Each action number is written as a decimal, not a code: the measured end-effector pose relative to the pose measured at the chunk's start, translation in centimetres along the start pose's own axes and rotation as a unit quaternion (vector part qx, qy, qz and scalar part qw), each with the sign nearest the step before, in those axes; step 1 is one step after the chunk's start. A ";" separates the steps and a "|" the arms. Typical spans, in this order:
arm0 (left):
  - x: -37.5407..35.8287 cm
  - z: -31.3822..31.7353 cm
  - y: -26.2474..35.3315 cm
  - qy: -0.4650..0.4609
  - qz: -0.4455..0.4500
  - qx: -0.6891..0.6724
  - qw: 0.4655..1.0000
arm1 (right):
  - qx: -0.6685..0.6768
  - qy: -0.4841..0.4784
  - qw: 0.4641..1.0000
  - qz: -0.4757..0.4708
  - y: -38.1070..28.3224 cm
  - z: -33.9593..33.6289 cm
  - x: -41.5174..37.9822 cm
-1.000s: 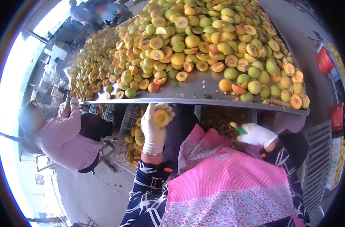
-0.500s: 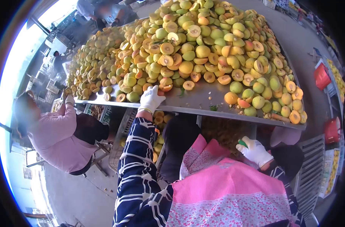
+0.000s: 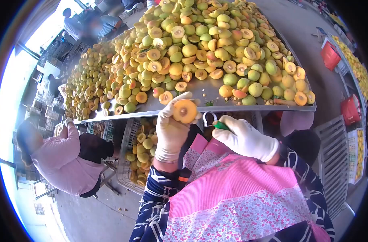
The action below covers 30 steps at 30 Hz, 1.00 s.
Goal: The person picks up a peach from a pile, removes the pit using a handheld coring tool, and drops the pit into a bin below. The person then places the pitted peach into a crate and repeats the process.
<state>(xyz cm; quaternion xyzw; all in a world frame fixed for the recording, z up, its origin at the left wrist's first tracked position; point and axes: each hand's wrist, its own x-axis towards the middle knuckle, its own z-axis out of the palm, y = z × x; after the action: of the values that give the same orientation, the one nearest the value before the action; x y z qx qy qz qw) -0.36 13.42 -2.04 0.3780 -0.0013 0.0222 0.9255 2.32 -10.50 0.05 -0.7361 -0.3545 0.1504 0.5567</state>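
My left hand [image 3: 170, 135], in a white glove, holds up a peach half [image 3: 185, 111] with its cut orange face and brown pit toward me. My right hand [image 3: 248, 139], gloved the same way, is closed around the green handle of a pitting tool [image 3: 221, 125]. The tool's curved metal loop sits just right of the peach half, near the left fingertips. Both hands are in front of the metal table's edge [image 3: 248, 108]. Behind them rises a large heap of green-yellow peach halves [image 3: 192, 52].
Under the table on the left stands a plastic crate [image 3: 125, 173] of peach halves. A person in a pink top [image 3: 60, 159] sits at the table's left. Slatted grey plastic [image 3: 333, 161] and red containers [image 3: 330, 55] are on the right.
My left hand has come back from the table edge with a peach half. My right hand has risen with the pitting tool to meet it. The view has shifted slightly.
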 end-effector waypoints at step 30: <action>-1.1 10.8 -5.3 0.102 0.139 0.287 0.942 | 0.017 0.065 0.996 -0.066 1.3 0.0 -2.2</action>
<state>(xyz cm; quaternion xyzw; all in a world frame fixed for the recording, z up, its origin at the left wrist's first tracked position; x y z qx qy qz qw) -1.09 2.04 1.99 0.6192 0.0470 0.1889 0.7607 1.30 -12.17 -1.54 -0.7098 -0.3629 0.0711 0.5994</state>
